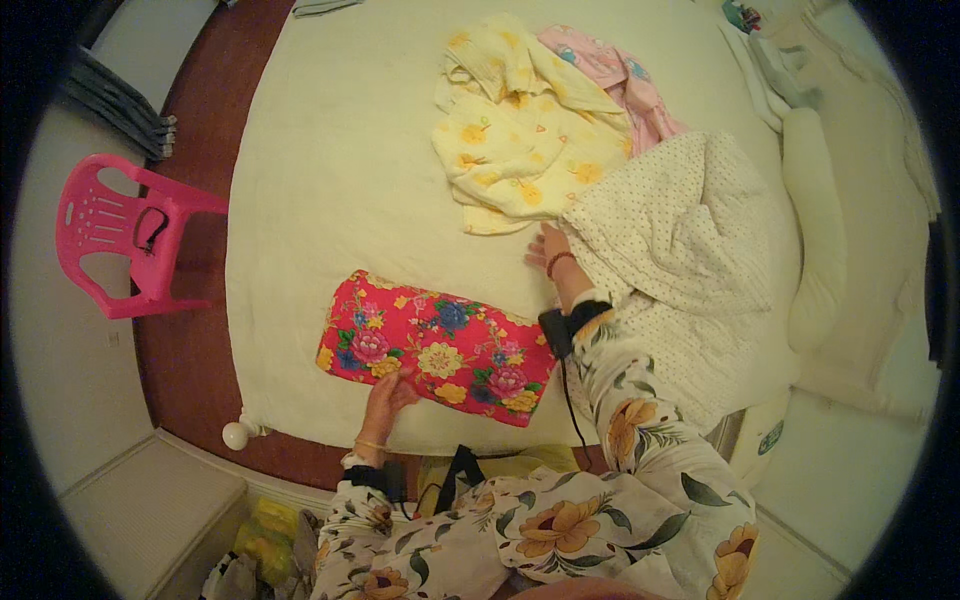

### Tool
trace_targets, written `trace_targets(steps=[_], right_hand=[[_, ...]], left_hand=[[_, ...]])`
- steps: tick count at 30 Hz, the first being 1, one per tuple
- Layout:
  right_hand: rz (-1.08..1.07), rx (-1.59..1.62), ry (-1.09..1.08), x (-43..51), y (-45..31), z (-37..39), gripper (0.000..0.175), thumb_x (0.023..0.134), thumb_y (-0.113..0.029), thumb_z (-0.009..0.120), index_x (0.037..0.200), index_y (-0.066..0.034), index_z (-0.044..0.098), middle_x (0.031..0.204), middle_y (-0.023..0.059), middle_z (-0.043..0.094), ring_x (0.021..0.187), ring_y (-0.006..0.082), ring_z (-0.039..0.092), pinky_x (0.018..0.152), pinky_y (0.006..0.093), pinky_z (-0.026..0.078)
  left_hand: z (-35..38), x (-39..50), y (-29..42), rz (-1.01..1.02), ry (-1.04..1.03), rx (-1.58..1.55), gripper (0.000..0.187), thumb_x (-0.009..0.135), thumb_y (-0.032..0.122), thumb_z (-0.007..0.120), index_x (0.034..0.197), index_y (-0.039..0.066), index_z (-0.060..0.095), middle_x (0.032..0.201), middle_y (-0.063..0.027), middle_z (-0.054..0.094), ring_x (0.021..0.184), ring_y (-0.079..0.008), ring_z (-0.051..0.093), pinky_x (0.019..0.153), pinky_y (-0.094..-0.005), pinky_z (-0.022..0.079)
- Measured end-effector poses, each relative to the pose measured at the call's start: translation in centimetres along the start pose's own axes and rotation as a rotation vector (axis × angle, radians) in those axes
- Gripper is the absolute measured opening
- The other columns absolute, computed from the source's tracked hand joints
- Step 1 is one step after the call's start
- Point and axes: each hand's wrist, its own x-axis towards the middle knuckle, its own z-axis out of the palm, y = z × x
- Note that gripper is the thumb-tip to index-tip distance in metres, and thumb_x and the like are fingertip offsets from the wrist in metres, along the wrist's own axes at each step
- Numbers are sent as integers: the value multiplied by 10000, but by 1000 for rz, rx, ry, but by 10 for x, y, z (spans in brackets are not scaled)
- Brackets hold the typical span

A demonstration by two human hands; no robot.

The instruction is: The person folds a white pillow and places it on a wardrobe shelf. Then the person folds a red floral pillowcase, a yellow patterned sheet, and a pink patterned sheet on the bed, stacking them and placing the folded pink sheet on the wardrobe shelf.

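A folded red floral cloth (442,345) lies on the pale bed cover near the bed's front edge. At its lower left edge is my left hand (390,401), its fingertips partly hidden at the cloth, so its grip is unclear. My right hand (550,246) reaches past the cloth with its fingers apart, beside the edge of a white dotted cloth (675,225). Above that hand lies a crumpled yellow cloth (525,142) with orange prints, and a pink printed cloth (637,86) shows behind it. Both wrists bear black straps with small devices.
A pink plastic chair (161,240) with a dark strap on its seat stands left of the bed (315,187). A round white bedpost knob (235,436) sticks up at the near left corner. A long pale cushion (817,225) lies at the right. A black cable hangs by my right forearm.
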Motion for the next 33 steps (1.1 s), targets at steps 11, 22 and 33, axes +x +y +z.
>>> trace_targets(steps=[11, 22, 33], right_hand=[[-389, 388, -562, -47, -92, 81, 187, 798, -60, 503, 953, 39, 535, 943, 89, 572, 885, 187, 553, 809, 291, 461], [-65, -330, -1106, -346, -36, -158, 670, 715, -269, 664, 1263, 34, 425, 1221, 94, 521, 1092, 200, 504, 951, 323, 377], [-429, -206, -485, -362, -15, -273, 518, 745, -186, 593, 1195, 44, 479, 1114, 102, 579, 966, 183, 568, 855, 299, 448]], left_hand=[[38, 72, -4, -126, 86, 157, 770, 862, 318, 558, 1427, 249, 39, 1070, -30, 523, 989, -159, 493, 709, -369, 441], [65, 59, 32, -48, -280, -307, 605, 895, 442, 453, 1344, 66, 301, 1265, -118, 447, 1134, -270, 459, 857, -411, 434], [148, 33, 169, 311, -281, -282, 538, 905, 388, 442, 1320, 62, 339, 1261, -119, 461, 1131, -265, 469, 888, -402, 423]])
